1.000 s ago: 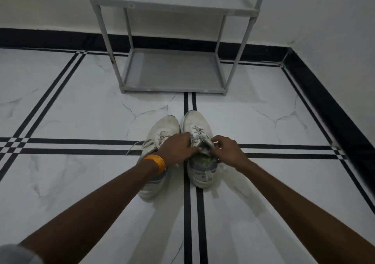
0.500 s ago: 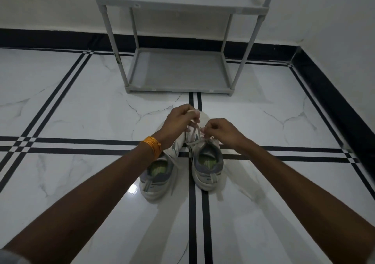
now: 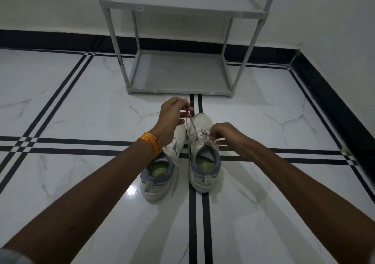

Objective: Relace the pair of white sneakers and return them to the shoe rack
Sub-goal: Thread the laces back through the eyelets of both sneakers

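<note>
Head camera looks steeply down, close over floor [image 3: 81, 111].

Two white sneakers [image 3: 180, 160] side by side on the floor, toes toward the rack [image 3: 182, 73]. Right one's lace [image 3: 192, 126] pulled taut (left shoe's lace trailing loose).

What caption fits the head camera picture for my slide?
Two hands, left and right, pull a lace on the right sneaker before the shoe rack.

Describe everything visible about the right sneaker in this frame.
The right sneaker is white with a grey collar and a greenish insole, standing upright on the floor, toe toward the rack, beside the other shoe. Its lace is loose: the left hand pulls one end up, and the right hand pinches lace near the eyelets.
</note>
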Demonstrator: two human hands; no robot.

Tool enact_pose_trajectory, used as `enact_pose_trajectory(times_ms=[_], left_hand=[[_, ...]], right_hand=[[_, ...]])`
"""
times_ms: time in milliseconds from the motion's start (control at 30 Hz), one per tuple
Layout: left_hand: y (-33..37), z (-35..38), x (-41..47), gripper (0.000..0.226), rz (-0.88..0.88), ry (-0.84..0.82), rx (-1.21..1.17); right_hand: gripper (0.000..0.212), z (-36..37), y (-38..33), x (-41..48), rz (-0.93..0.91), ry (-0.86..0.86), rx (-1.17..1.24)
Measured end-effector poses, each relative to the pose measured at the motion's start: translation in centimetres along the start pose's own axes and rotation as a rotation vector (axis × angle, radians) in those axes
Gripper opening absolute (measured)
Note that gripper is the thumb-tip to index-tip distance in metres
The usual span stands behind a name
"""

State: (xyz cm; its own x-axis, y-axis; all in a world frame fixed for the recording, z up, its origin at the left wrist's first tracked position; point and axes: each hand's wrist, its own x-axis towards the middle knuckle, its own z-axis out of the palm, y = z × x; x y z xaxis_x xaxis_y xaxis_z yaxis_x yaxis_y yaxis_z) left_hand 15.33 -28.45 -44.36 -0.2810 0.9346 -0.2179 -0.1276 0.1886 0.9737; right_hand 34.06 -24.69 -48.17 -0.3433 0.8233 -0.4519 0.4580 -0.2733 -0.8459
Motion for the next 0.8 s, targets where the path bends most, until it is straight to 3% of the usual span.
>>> enact_pose_trajectory(times_ms=[133,200,267,333,400,433,500,567,633,800], left_hand=[[-0.2,0.6,0.1,0.013,0.015,0.009,0.001],[-0.9,0.7,0.7,0.015,0.018,0.091,-0.015],[-1.7,0.5,1.2,0.049,0.012,0.24,0.092],[-2.4,0.2,1.0,0.075,0.056,0.372,0.389],[-3.4,-0.2,0.2,0.075,0.279,0.35,0.677],[-3.9,-0.3,0.1,0.068,0.413,0.231,0.772],[-5.0,-0.2,-0.1,0.049,0.492,-0.123,0.917],[-6.0,0.3,-0.4,0.035,0.431,-0.405,1.095],[-6.8,1.0,-0.5,0.029,0.42,-0.456,1.154],[-7.3,1.1,0.3,0.015,0.417,-0.361,1.188]], right_hand=[[0.019,-1.7,-2.3,-1.0,-0.06,0.003,0.693],[0.012,-2.9,-3.3,-0.9,-0.084,0.087,0.865],[0.006,-3.8,-2.8,-0.4,-0.024,0.247,0.727],[0.027,-4.3,-0.7,0.4,0.101,0.422,0.455],[0.055,-4.4,1.8,0.4,0.093,0.594,0.001],[0.061,-4.1,2.6,0.2,-0.001,0.625,-0.231],[0.057,-3.0,3.5,-0.2,-0.243,0.505,-0.48],[0.043,-1.5,3.3,-0.5,-0.334,0.231,-0.584],[0.025,-0.7,3.0,-0.5,-0.329,0.082,-0.782],[0.013,-0.5,2.6,-0.6,-0.277,0.123,-0.885]])
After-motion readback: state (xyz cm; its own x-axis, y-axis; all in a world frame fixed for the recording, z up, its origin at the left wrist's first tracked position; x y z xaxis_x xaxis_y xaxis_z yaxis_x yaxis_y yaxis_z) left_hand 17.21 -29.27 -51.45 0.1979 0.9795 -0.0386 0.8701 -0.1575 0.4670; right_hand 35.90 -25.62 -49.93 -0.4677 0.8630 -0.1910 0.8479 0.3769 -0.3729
